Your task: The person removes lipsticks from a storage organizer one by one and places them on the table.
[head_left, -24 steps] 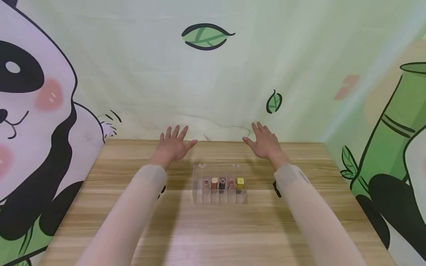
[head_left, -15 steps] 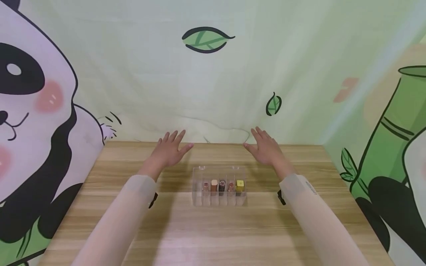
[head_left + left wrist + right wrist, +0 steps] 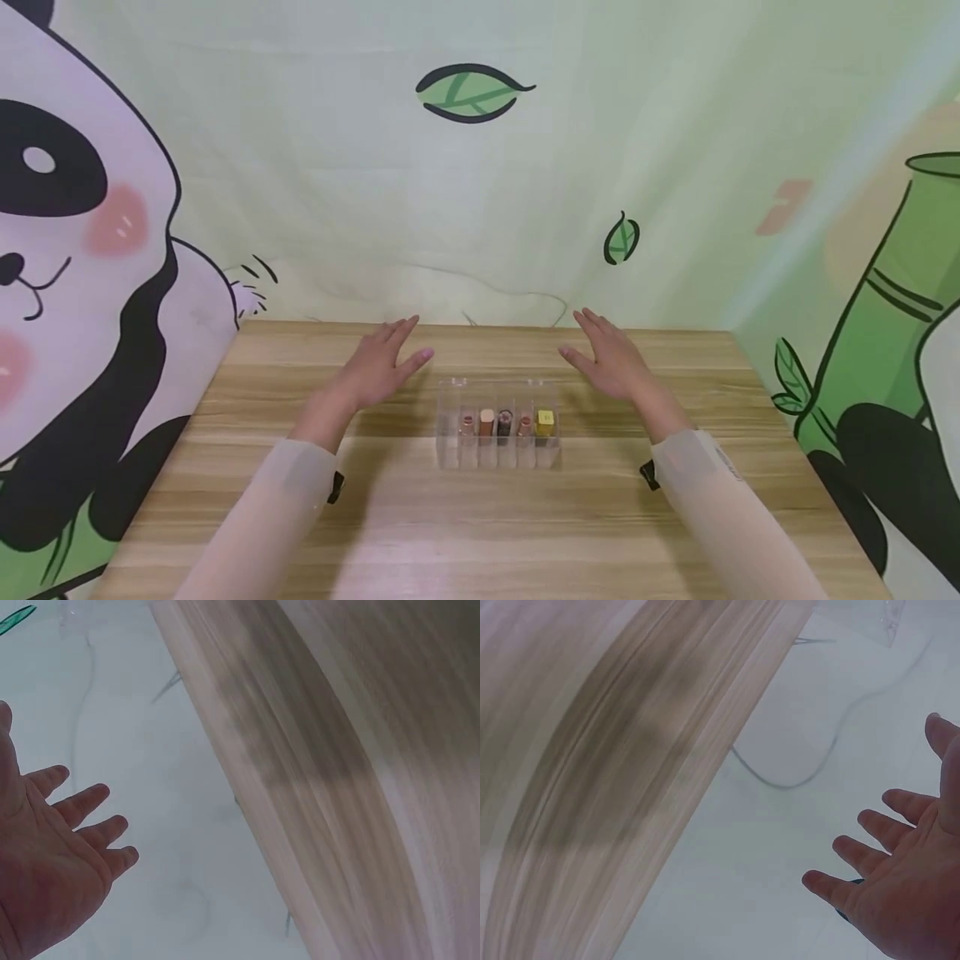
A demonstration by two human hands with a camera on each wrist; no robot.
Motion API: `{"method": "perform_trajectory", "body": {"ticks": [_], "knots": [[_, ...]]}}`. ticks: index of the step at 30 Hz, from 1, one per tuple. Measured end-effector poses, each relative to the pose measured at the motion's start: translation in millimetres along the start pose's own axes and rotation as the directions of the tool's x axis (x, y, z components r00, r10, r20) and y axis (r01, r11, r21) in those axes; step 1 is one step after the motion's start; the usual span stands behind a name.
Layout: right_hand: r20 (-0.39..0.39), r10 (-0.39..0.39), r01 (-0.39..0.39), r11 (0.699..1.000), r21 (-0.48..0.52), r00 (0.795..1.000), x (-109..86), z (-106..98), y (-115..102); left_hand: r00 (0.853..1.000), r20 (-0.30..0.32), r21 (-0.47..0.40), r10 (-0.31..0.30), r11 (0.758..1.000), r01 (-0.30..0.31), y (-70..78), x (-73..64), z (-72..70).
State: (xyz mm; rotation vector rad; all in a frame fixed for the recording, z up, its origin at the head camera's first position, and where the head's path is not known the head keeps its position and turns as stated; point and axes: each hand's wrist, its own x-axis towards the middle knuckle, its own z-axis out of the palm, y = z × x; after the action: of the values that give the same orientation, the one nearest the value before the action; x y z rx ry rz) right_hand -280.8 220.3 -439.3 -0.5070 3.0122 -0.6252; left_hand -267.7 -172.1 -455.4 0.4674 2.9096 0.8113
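Observation:
A clear plastic lipstick organizer [image 3: 446, 450] stands in the middle of the table in the head view, its slots side by side. Several lipsticks sit in it, among them a yellow-capped one [image 3: 545, 422], a dark one [image 3: 505, 425] and an orange-brown one [image 3: 487, 423]; the leftmost slot holds none. My left hand [image 3: 375, 367] hovers behind and to the left of the organizer, fingers spread, holding nothing. On the other side my right hand [image 3: 615, 362] mirrors it, fingers extended, also holding nothing. Both wrist views show the bare palms, the left palm [image 3: 52, 862] and the right palm [image 3: 907, 900].
The wooden table [image 3: 450, 533] meets a pale green cloth backdrop [image 3: 322, 167] at its far edge. Printed pandas, leaves and bamboo cover the cloth at the back and both sides. Dark straps [image 3: 336, 487] sit at the wrists under the sleeves.
Both hands have drawn back toward the person and lowered in the view, with the forearms spreading slightly apart. The organizer and its lipsticks stay in place on the table.

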Motion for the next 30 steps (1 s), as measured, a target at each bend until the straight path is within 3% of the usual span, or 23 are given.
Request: {"method": "perform_trajectory", "body": {"ticks": [9,18,27,30], "knots": [[-0.002,-0.022,0.022,0.993,0.114,1.000,-27.0,8,-2,1.000,0.002,-0.178,0.001,0.984,-0.001,8.7,-21.3,12.5],[-0.068,-0.055,0.069,0.972,0.224,0.996,-49.3,14,-8,0.999,0.006,-0.364,0.039,0.931,-0.034,24.6,-39.0,28.7],[-0.151,-0.092,0.133,0.946,0.294,0.984,-64.6,23,-18,1.000,0.007,-0.454,0.013,0.891,-0.009,32.9,-50.9,50.4],[-0.167,-0.101,0.147,0.944,0.296,0.981,-67.7,27,-22,1.000,0.004,-0.456,0.008,0.890,-0.005,34.3,-53.0,59.6]]}}
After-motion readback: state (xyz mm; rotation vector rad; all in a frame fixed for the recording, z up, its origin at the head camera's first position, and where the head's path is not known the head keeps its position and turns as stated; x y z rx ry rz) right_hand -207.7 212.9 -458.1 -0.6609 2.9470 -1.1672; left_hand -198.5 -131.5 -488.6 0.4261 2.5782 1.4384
